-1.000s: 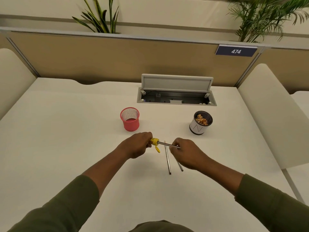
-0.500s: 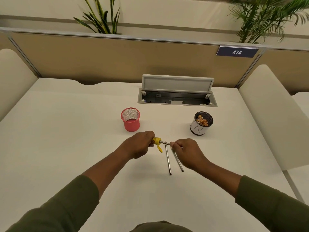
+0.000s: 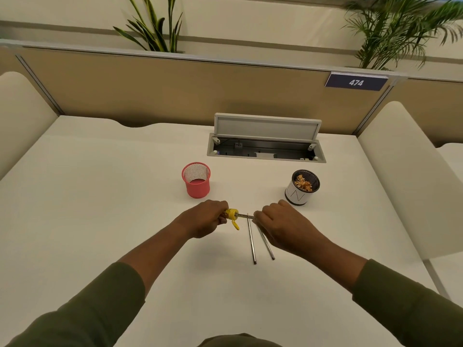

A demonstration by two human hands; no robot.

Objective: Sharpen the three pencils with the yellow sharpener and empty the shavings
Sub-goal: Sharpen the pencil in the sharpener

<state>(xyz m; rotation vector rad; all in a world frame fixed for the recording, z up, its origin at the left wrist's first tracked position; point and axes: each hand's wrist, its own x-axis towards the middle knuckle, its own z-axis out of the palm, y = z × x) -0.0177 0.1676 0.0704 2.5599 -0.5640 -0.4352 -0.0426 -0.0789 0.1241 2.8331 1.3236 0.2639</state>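
A: Nearest us on the white desk (image 3: 100, 196) lie two thin grey pencils (image 3: 251, 240), side by side and just apart, below our hands.

B: Above them our left hand (image 3: 203, 219) curls round the small yellow plastic sharpener (image 3: 231, 214), while our right hand (image 3: 283, 225) pinches the third grey pencil (image 3: 245, 216), whose tip sits in the sharpener.

A: Beyond, the pink mesh cup (image 3: 196, 180) stands upright left of centre. The white cylindrical cup with a dark rim (image 3: 300, 189) stands to the right and holds brown pencil shavings (image 3: 303, 184).

B: Farthest back, the grey cable hatch (image 3: 266, 137) stands open against the tan partition (image 3: 150, 88).
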